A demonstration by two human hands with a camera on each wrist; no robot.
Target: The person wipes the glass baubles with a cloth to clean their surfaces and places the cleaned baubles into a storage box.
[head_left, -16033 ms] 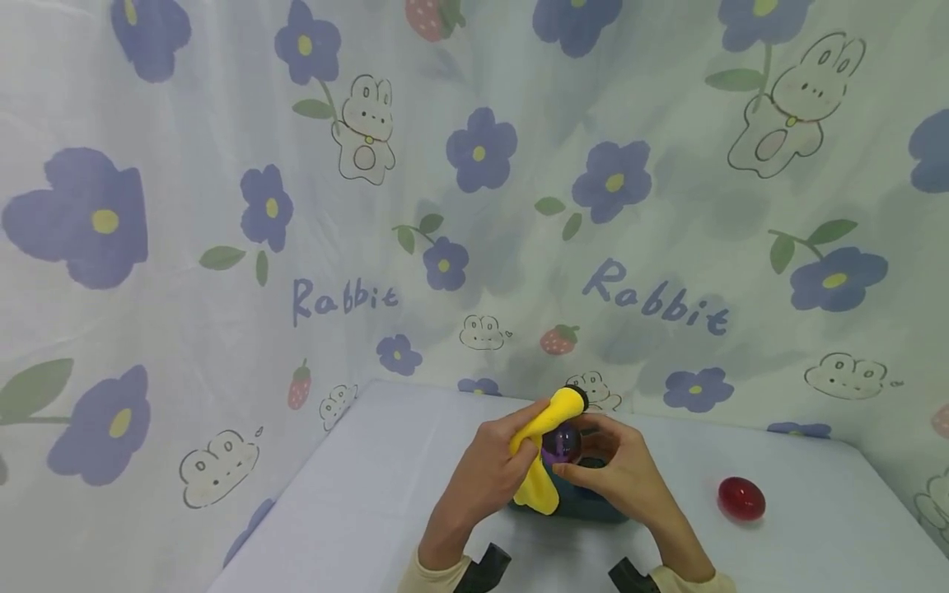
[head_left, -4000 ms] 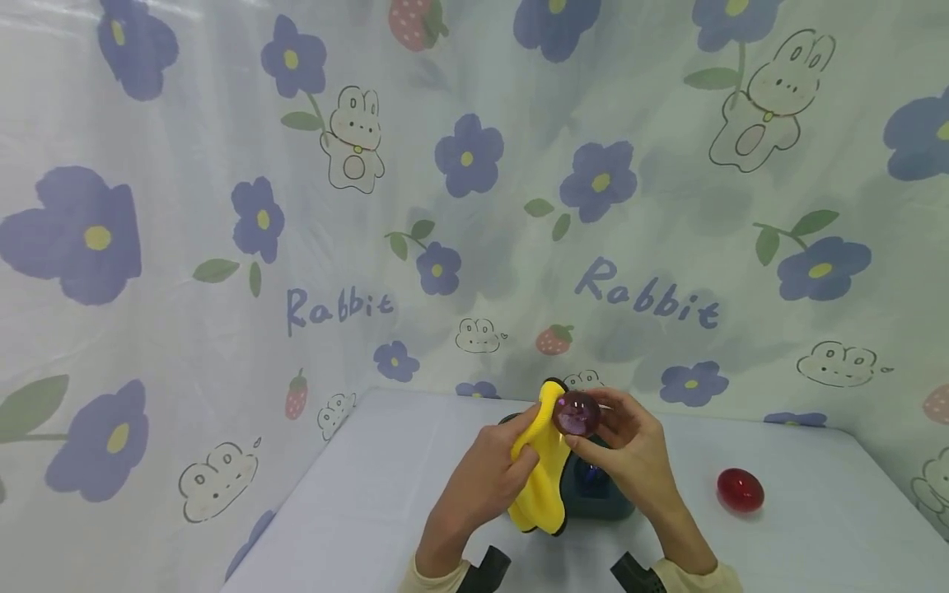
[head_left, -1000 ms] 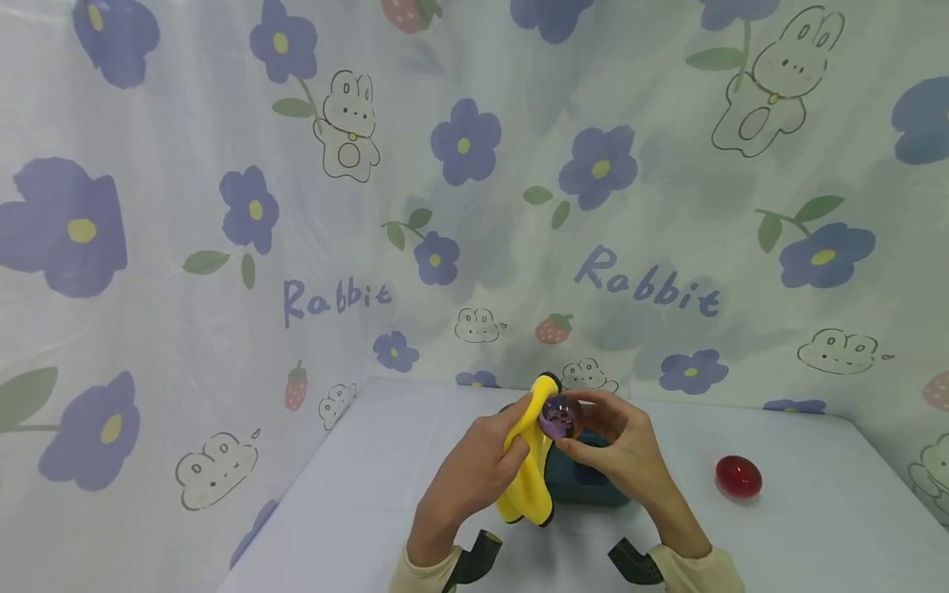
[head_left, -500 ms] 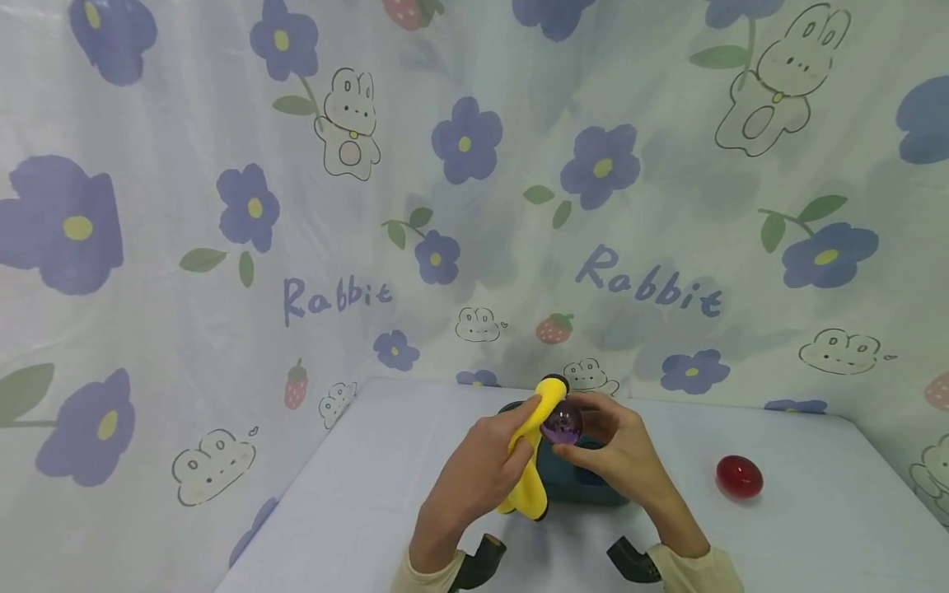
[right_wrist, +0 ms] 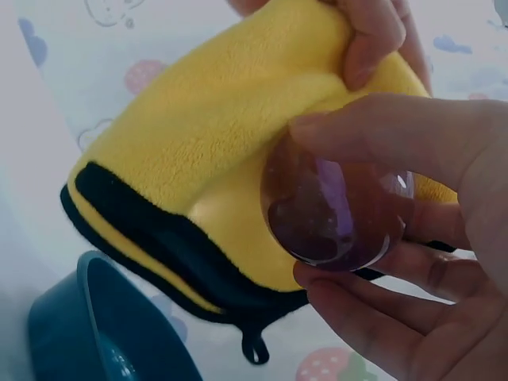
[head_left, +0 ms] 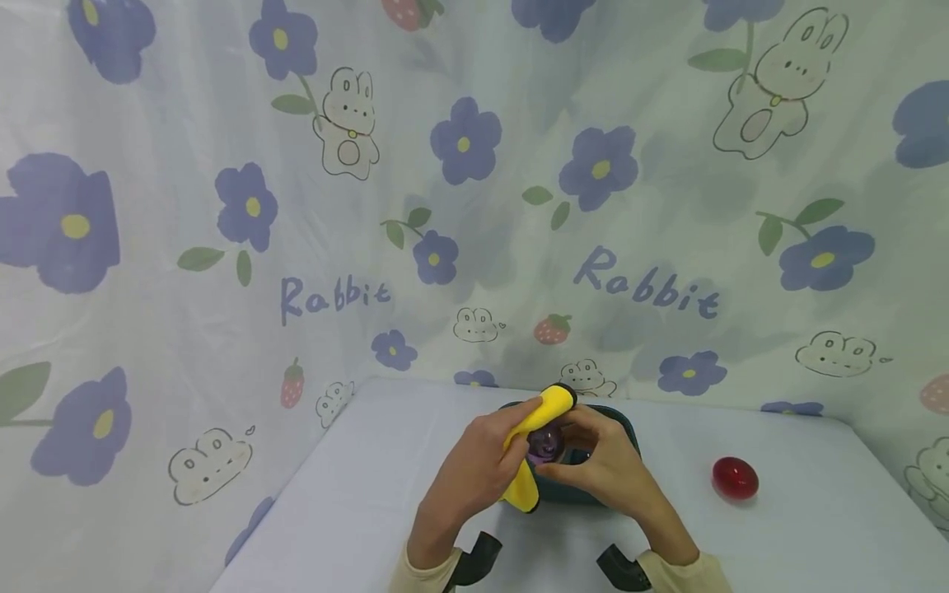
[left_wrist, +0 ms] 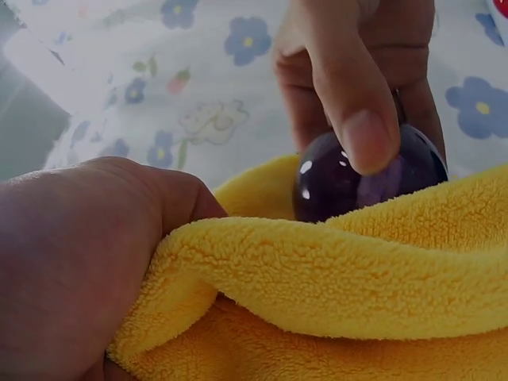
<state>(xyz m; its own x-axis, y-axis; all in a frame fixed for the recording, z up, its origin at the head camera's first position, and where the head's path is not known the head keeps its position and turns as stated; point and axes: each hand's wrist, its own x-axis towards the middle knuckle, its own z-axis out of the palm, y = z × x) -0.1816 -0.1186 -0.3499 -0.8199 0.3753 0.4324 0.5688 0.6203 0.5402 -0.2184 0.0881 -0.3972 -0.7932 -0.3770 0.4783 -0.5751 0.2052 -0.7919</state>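
The right hand (head_left: 600, 469) pinches a purple ball (right_wrist: 337, 208) above the dark bowl (head_left: 626, 424); the left hand (head_left: 474, 469) squeezes a soft yellow cloth (left_wrist: 333, 294) against it; the ball looks smooth, slippery and breakable, so hold its round sides.

Both hands dropped lower vs 0.5 s ago, now just over the teal bowl (head_left: 627, 428). Left hand (head_left: 474, 473) pulled the yellow cloth (head_left: 544, 409) over the purple ball (head_left: 544, 442) from 12 o'clock, so ball was mostly covered; 1 s ago it sat exposed at 3 o'clock of the cloth. Right hand (head_left: 600, 469) tipped fwd, fingers closer round the ball.
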